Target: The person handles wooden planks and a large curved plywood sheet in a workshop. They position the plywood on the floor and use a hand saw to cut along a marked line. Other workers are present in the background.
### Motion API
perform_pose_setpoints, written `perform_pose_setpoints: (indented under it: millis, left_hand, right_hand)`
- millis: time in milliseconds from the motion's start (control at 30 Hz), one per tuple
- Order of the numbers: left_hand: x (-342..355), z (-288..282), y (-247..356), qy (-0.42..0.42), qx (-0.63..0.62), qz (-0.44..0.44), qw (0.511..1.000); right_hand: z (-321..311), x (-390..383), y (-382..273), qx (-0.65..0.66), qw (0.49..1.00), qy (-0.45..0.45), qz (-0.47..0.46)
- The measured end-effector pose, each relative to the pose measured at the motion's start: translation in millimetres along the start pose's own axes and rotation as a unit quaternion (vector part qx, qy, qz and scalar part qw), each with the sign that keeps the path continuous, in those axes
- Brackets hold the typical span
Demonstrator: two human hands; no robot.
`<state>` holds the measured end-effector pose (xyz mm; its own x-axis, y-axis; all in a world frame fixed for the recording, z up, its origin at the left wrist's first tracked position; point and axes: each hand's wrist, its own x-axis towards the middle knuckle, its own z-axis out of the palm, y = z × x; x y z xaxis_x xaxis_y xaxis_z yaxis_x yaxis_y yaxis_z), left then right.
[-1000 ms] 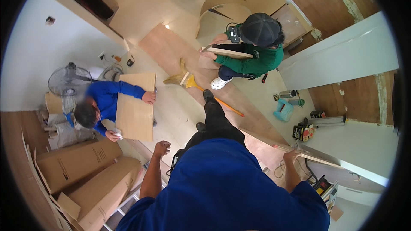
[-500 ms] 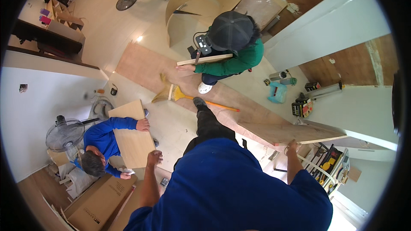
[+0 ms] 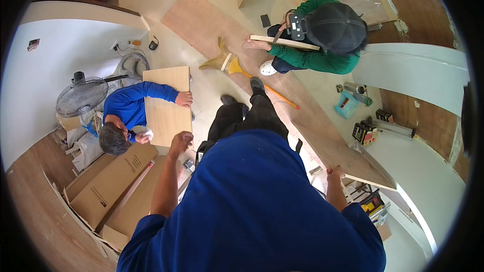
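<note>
My right hand [image 3: 336,172] is closed on the near edge of a plywood board [image 3: 348,157], which slants up at my right. My left hand [image 3: 181,142] hangs beside a pale wooden panel [image 3: 164,103], fingers loosely curled, with nothing visible in it; whether it touches the panel I cannot tell. At left, a co-worker in blue sleeves [image 3: 146,93] steadies that panel with one hand and has something whitish in the other. Ahead, a co-worker in a green sleeve [image 3: 315,60] grips a narrow wooden board [image 3: 285,43] and a dark tool.
A yellow broom [image 3: 237,65] lies across a long plywood sheet [image 3: 194,17] on the floor. At left stand a fan [image 3: 83,95] and flattened cardboard boxes [image 3: 113,184]. Bottles [image 3: 360,95], a light-blue bag [image 3: 346,105] and small boxes [image 3: 364,133] sit by the right wall.
My view has shifted, and I have stepped, with both my feet now in sight. My right hand still holds the plywood board. The co-worker's whitish item has moved nearer the panel.
</note>
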<state>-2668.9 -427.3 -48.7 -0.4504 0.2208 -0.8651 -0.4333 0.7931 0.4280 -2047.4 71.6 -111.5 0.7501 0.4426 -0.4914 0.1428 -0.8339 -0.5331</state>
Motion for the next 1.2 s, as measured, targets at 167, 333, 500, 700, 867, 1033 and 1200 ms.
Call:
perform_pose_setpoints:
  millis: [167,333,500,700,867,1033,1200]
  left_hand:
    - [22.7,-47.1,-85.0,-0.082,0.032,0.020,0.996]
    - [48.3,-116.1,-99.0,0.021,-0.076,-0.112,0.991]
    - [82.5,-161.1,-48.8,-0.015,-0.022,-0.049,0.998]
    - [138.0,-186.3,16.2,-0.051,0.044,-0.011,0.998]
    - [195.3,-230.1,72.5,-0.023,0.038,0.067,0.997]
    - [234.6,-284.4,117.0,-0.008,-0.084,0.064,0.994]
    - [248.2,-319.8,146.9,-0.014,-0.159,-0.003,0.987]
  right_hand:
    - [6.1,-47.0,19.5,0.010,0.995,-0.094,0.028]
    - [17.4,-108.5,13.3,-0.001,0.998,-0.009,0.058]
    - [31.3,-97.7,16.5,-0.104,0.994,0.018,0.041]
    - [108.9,-166.5,-50.5,-0.219,0.848,0.014,-0.482]
    - [261.3,-268.0,-198.4,-0.167,0.821,-0.114,-0.534]
    - [381.6,-270.0,-264.3,-0.166,0.848,-0.039,-0.501]
    - [405.6,-303.0,-165.1,-0.250,0.940,0.022,-0.232]
